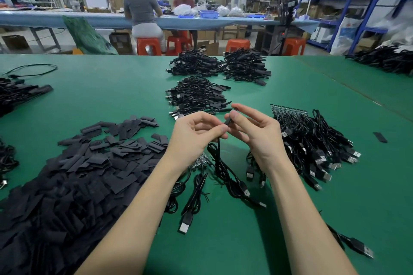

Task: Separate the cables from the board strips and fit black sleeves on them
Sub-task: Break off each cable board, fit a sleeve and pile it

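Above the green worktop [257,219], the left hand [192,134] pinches the cable [218,147] while the right hand [257,131] pinches the black sleeve [228,121] on its end (board hidden), which could snag or slide off if either grip loosens.

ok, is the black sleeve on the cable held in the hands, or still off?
On, apparently: a flat black sleeve sits at the thin black cable end, pinched between the left hand and right hand. How far on: cannot tell.

Two hands [196,134], four orange stools [148,46].
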Demonstrator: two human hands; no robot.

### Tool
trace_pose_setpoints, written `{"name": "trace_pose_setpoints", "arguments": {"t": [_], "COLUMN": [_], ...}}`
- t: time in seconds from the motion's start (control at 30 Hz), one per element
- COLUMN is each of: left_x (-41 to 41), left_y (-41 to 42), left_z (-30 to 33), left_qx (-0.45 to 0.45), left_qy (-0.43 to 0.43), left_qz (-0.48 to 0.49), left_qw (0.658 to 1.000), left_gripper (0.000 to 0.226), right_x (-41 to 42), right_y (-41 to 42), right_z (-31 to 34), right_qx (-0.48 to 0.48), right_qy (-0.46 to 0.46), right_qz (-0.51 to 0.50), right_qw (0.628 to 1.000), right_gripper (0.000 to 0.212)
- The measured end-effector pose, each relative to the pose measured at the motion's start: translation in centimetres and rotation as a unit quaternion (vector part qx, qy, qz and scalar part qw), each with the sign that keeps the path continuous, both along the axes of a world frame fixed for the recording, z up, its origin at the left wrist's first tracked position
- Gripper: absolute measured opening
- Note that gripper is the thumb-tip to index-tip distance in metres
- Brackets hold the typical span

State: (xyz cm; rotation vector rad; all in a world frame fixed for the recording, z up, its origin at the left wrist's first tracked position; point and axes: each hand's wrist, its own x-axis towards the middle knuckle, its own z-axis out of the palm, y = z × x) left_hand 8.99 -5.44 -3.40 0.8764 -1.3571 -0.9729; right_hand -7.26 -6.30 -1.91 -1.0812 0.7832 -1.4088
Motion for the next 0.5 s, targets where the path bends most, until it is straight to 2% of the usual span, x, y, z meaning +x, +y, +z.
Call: {"name": "trace_pose_setpoints", "arguments": {"t": [0.2, 0.27, 0.37, 0.43, 0.5], "left_x": [-0.1, -0.2, -0.4, -0.9, -1.1], "left_y": [-0.2, -0.3, -0.1, 0.1, 0.2], "left_z": [0.0, 0.2, 0.1, -0.2, -0.3], "left_qx": [0.005, 0.019, 0.098, 0.112, 0.101], "left_qy": [-0.019, -0.065, -0.177, -0.151, -0.109], "left_qz": [0.013, 0.012, -0.023, -0.034, 0.007], "left_qw": [1.000, 0.998, 0.979, 0.982, 0.989], "left_gripper": [0.012, 0.020, 0.045, 0.034, 0.025], "right_x": [0.1, 0.0, -0.7, -1.2, -1.4], "right_y": [-0.1, -0.1, -0.5, -0.6, -0.7], "right_z": [0.1, 0.4, 1.3, 1.7, 1.8], "right_qx": [-0.015, -0.004, 0.013, 0.007, 0.006], "right_qy": [0.015, 0.000, -0.079, -0.110, -0.116], "right_qz": [-0.015, -0.030, -0.068, -0.089, -0.098], "right_qw": [1.000, 1.000, 0.994, 0.990, 0.988], "right_gripper": [0.019, 0.018, 0.017, 0.016, 0.020]}}
